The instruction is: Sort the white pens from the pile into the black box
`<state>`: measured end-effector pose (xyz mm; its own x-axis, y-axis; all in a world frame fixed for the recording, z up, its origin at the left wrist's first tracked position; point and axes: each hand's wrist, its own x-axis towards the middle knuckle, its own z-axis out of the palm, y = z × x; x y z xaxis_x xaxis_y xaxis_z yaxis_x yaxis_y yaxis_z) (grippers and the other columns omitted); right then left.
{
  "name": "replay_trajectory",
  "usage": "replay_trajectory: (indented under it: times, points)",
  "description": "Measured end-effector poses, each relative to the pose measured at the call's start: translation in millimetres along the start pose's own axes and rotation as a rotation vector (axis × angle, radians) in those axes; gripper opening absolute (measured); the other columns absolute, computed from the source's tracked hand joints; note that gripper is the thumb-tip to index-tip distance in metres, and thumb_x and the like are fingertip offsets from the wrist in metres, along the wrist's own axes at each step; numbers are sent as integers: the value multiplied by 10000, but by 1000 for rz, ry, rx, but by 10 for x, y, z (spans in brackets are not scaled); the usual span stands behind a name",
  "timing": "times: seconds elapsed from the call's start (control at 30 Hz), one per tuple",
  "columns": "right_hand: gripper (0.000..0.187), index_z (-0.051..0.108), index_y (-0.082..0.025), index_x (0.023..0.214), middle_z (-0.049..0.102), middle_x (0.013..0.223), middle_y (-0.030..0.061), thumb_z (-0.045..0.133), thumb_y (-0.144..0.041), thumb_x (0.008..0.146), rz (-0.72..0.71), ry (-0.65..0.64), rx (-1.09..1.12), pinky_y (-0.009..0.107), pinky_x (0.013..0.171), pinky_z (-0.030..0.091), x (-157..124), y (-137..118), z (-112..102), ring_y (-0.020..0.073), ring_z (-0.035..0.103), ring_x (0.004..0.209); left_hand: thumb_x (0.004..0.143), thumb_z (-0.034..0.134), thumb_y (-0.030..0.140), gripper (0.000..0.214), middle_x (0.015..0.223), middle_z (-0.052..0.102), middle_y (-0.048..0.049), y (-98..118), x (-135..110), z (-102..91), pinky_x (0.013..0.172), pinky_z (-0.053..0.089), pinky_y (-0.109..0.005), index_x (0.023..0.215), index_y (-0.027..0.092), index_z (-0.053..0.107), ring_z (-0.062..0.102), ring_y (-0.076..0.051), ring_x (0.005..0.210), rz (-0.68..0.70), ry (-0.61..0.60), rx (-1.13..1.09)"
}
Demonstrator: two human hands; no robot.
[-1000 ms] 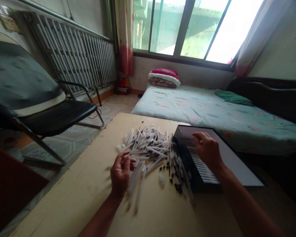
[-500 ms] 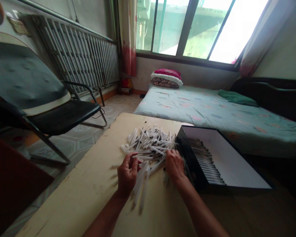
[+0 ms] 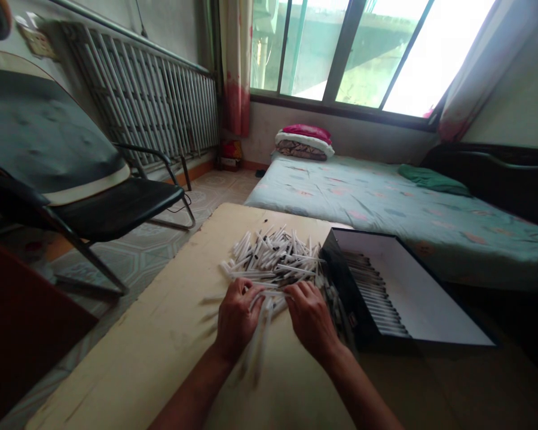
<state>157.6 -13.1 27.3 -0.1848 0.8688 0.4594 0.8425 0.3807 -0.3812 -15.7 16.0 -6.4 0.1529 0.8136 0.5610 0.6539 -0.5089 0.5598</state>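
Note:
Between my two hands a slim white pen (image 3: pixel 275 293) lies crosswise. The fingertips of my left hand (image 3: pixel 237 316) pinch its left end, and those of my right hand (image 3: pixel 311 316) are closed at its right end. Just beyond them spreads a loose pile of white pens (image 3: pixel 273 254), with black parts showing among them. Some pale pens (image 3: pixel 262 340) lie below and between my hands, blurred. To the right stands an open black box (image 3: pixel 347 286) with a white inside, where a row of pens (image 3: pixel 385 301) lies side by side.
The pale tabletop (image 3: pixel 161 334) carries pile and box. More pens (image 3: pixel 336 298) lie against the box's left wall. A bed (image 3: pixel 341 185) adjoins the table's far side. At left are a black chair (image 3: pixel 121 209) and a dark red surface (image 3: pixel 22 328).
My right hand has moved left from beside the pile towards my left hand. My left hand, looser before, now pinches the pen, which spans both hands.

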Motion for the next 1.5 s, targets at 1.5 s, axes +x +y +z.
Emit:
replay_trajectory:
  times: [1.5]
  points:
    - [38,529,-190,835,526,729,-10,523,-155,820,193,548,617,263,628,467,-217,-437,57,128,563,654,843,522,70,87,640,684,-33,78,116,-48,526,553,-192,794,121,572,666,-112,549,-1090,130,-1629]
